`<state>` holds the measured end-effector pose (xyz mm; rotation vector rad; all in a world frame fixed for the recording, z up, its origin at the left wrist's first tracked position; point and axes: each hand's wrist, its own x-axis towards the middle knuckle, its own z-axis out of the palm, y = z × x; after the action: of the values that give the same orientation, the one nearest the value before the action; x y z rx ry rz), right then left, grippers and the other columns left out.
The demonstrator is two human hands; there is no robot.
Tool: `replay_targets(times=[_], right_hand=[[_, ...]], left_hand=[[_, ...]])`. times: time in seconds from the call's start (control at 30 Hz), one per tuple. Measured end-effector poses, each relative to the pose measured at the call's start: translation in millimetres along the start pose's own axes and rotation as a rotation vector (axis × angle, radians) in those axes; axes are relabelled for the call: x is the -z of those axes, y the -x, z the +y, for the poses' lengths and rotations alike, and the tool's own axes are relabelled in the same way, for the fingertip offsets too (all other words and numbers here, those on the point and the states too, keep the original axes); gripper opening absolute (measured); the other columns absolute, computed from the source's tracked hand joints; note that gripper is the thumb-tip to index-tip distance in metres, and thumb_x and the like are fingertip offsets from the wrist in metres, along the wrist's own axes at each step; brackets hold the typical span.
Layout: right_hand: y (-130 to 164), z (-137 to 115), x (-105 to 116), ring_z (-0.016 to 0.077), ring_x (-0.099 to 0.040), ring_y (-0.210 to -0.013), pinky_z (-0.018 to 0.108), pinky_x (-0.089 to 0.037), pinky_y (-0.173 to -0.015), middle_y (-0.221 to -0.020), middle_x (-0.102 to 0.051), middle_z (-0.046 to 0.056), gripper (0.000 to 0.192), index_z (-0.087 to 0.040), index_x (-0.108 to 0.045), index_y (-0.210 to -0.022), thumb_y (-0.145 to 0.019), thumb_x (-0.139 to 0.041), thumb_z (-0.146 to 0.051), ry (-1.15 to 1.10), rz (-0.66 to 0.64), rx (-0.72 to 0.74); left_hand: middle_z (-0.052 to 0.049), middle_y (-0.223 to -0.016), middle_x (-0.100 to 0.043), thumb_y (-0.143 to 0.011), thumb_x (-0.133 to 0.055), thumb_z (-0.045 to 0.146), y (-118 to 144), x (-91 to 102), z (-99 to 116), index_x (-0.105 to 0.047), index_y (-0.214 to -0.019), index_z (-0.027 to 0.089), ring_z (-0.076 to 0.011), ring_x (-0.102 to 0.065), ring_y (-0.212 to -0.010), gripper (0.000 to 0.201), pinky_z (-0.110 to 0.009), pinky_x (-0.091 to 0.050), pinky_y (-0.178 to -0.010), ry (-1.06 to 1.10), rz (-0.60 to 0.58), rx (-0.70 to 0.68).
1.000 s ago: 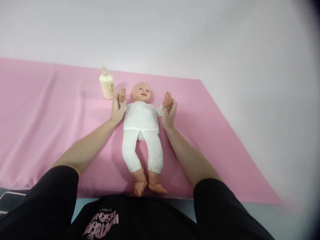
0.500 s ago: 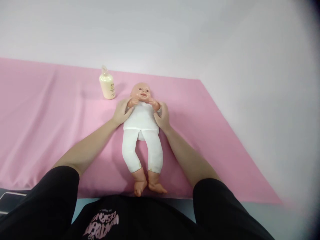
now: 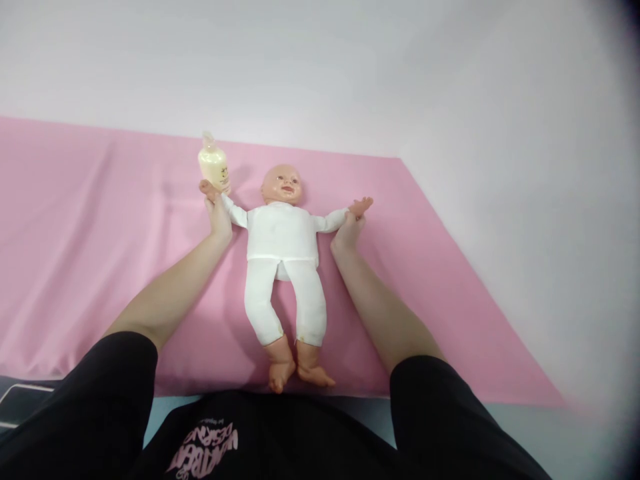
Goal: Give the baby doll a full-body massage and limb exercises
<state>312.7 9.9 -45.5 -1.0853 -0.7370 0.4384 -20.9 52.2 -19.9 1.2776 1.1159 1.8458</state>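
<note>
A baby doll (image 3: 283, 233) in white lies face-up on a pink sheet (image 3: 100, 253). The left hand (image 3: 218, 215) and right hand (image 3: 347, 230) each grasp a doll wrist, arms spread wide. A cream bottle (image 3: 214, 167) stands just beside the left hand.

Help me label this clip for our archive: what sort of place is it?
Probably an infant-care practice setup, not a home nursery: a baby doll in white lies on a pink sheet spread on a surface, a cream lotion bottle beside it, against a bare white wall.
</note>
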Motion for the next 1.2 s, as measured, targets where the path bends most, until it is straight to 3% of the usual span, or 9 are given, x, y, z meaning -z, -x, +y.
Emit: replay_targets(times=[0.1,0.27,0.4,0.5,0.57,0.7,0.87,1.07,1.2], right_hand=[[14,-21,-4,0.0253,-0.037,-0.157,0.061,-0.030,-0.129,-0.166,-0.036,0.014,0.061,-0.023,-0.039,-0.145,-0.085,-0.049,-0.026,0.019,-0.125,0.191],[43,-54,-10,0.0288,-0.053,-0.143,0.057,-0.040,-0.124,-0.147,-0.058,0.012,0.051,-0.025,-0.050,-0.141,-0.090,-0.059,-0.031,0.131,-0.425,0.415],[51,-61,-10,0.0284,-0.060,-0.128,0.054,-0.047,-0.117,-0.131,-0.066,0.009,0.045,-0.029,-0.061,-0.133,-0.088,-0.060,-0.026,0.300,-0.581,0.536],[50,-59,-10,0.0288,-0.061,-0.124,0.054,-0.047,-0.117,-0.127,-0.069,0.008,0.047,-0.029,-0.066,-0.130,-0.085,-0.057,-0.020,0.381,-0.694,0.567],[50,-57,-11,0.0284,-0.062,-0.123,0.053,-0.048,-0.116,-0.126,-0.069,0.007,0.047,-0.029,-0.066,-0.130,-0.085,-0.056,-0.019,0.393,-0.708,0.573],[49,-54,-12,0.0263,-0.061,-0.127,0.051,-0.048,-0.117,-0.133,-0.067,0.008,0.044,-0.030,-0.059,-0.136,-0.091,-0.059,-0.027,0.317,-0.594,0.526],[39,-44,-12,0.0253,-0.048,-0.149,0.055,-0.037,-0.127,-0.157,-0.049,0.012,0.055,-0.027,-0.041,-0.149,-0.096,-0.054,-0.032,0.104,-0.468,0.413],[7,-2,-4,0.0253,-0.038,-0.156,0.063,-0.032,-0.127,-0.164,-0.037,0.013,0.058,-0.025,-0.035,-0.152,-0.095,-0.044,-0.031,0.040,-0.187,0.258],[-7,18,1,0.0265,-0.038,-0.157,0.062,-0.034,-0.127,-0.167,-0.032,0.016,0.059,-0.021,-0.038,-0.148,-0.090,-0.040,-0.031,0.041,-0.052,0.044]], left_hand=[[-0.013,-0.154,-0.053,-0.099,-0.044,0.075,10,-2.4,8,-0.042,-0.145,0.029,-0.0251,-0.052,-0.146,0.065,-0.050,-0.041,-0.125,-0.057,0.007,-0.003],[-0.016,-0.157,-0.049,-0.096,-0.050,0.076,27,-5.1,27,-0.040,-0.152,0.027,-0.0292,-0.044,-0.151,0.074,-0.050,-0.033,-0.128,-0.243,-0.319,-0.311],[-0.017,-0.145,-0.059,-0.100,-0.046,0.069,34,-7.5,39,-0.050,-0.149,0.023,-0.0327,-0.053,-0.138,0.067,-0.054,-0.037,-0.122,-0.435,-0.490,-0.453],[-0.017,-0.137,-0.064,-0.101,-0.046,0.068,35,-10.1,40,-0.055,-0.147,0.022,-0.0346,-0.057,-0.130,0.066,-0.056,-0.041,-0.118,-0.544,-0.632,-0.466],[-0.017,-0.136,-0.065,-0.100,-0.045,0.069,35,-10.9,39,-0.055,-0.147,0.021,-0.0349,-0.059,-0.128,0.068,-0.056,-0.042,-0.117,-0.556,-0.651,-0.459],[-0.018,-0.148,-0.057,-0.100,-0.045,0.072,33,-8.6,34,-0.046,-0.151,0.022,-0.0322,-0.052,-0.141,0.072,-0.053,-0.036,-0.124,-0.404,-0.495,-0.412],[-0.018,-0.164,-0.040,-0.098,-0.046,0.076,23,-3.7,19,-0.030,-0.156,0.027,-0.0271,-0.038,-0.156,0.078,-0.047,-0.031,-0.130,-0.197,-0.261,-0.207],[-0.012,-0.153,-0.054,-0.104,-0.036,0.072,0,2.4,-12,-0.037,-0.143,0.029,-0.0203,-0.055,-0.143,0.058,-0.042,-0.044,-0.122,-0.042,0.021,0.102],[-0.012,-0.155,-0.050,-0.111,-0.024,0.061,-7,3.7,-17,-0.039,-0.141,0.025,-0.0207,-0.048,-0.149,0.049,-0.043,-0.042,-0.124,0.002,0.141,0.273]])
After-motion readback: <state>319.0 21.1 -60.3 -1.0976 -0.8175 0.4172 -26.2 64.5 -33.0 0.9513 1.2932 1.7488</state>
